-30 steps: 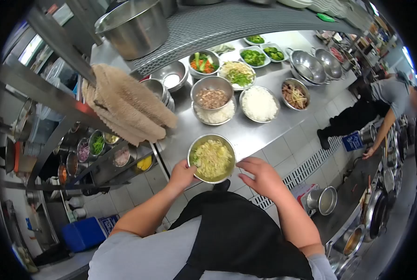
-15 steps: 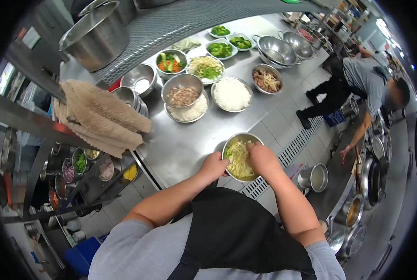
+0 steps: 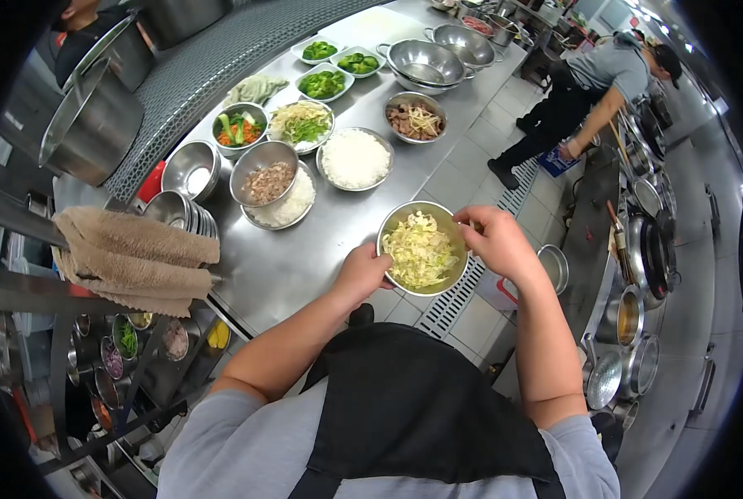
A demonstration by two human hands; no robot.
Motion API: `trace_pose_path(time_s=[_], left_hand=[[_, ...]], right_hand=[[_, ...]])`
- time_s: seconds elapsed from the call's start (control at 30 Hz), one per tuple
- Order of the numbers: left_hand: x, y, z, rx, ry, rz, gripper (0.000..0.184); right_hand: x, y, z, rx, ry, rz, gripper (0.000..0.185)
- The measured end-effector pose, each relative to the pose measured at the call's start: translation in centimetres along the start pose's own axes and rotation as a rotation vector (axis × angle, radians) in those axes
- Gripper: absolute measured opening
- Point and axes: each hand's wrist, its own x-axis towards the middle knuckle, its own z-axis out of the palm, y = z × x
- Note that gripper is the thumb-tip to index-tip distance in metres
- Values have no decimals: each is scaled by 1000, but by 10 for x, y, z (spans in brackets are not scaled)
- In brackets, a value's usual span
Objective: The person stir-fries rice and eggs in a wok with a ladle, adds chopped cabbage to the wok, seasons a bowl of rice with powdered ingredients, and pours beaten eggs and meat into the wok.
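A round steel bowl (image 3: 449,226) is held up in front of me, off the table's front edge and above the floor. In it lies shredded pale-green cabbage (image 3: 417,251). My left hand (image 3: 365,272) grips the bowl's left side, thumb over the rim and fingers hidden underneath. At the right rim, my right hand (image 3: 498,239) has its thumb and fingers closed around the edge. On the table stand a bowl of white rice (image 3: 356,159), a bowl of chopped brown meat (image 3: 265,181) overlapping another rice bowl (image 3: 292,208), and a bowl of sliced meat with pale strips (image 3: 415,118).
Further back are green-vegetable dishes (image 3: 321,83) and steel colanders (image 3: 425,62). Stacked steel bowls (image 3: 176,212) and a brown towel (image 3: 138,258) are at the left. A mesh shelf (image 3: 205,50) overhangs the table. At right, a co-worker (image 3: 609,71) leans over the stove counter.
My right hand has come out of the cabbage to the bowl's right rim. The bowl has shifted slightly up. My view has turned, and the co-worker stands more upright.
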Motion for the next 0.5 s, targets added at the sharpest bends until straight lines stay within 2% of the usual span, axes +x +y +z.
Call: trace_pose_path(time_s=[0.1,0.13,0.17,0.23,0.27,0.3,0.37,0.4,0.5], left_hand=[[-1,4,2,-15,-38,25,28],[-1,6,3,-15,-42,25,28],[-1,8,5,-37,-61,29,26],[1,5,7,-54,-86,29,24],[6,-2,8,62,-103,41,22],[11,-10,9,176,-119,55,20],[17,-26,10,114,-119,58,18],[16,-29,11,107,-129,57,19],[19,-33,12,91,-121,42,20]], right_hand=[[1,5,10,-1,11,-29,26],[2,11,15,-242,-2,-168,41],[0,12,22,-242,1,-167,41],[-9,-2,44,-513,-150,-93,64],[-11,-12,54,-675,-251,35,76],[-9,-8,55,-677,-249,41,76],[-1,9,66,-640,-384,113,67],[-1,18,68,-585,-305,89,55],[-2,32,70,-523,-191,57,44]])
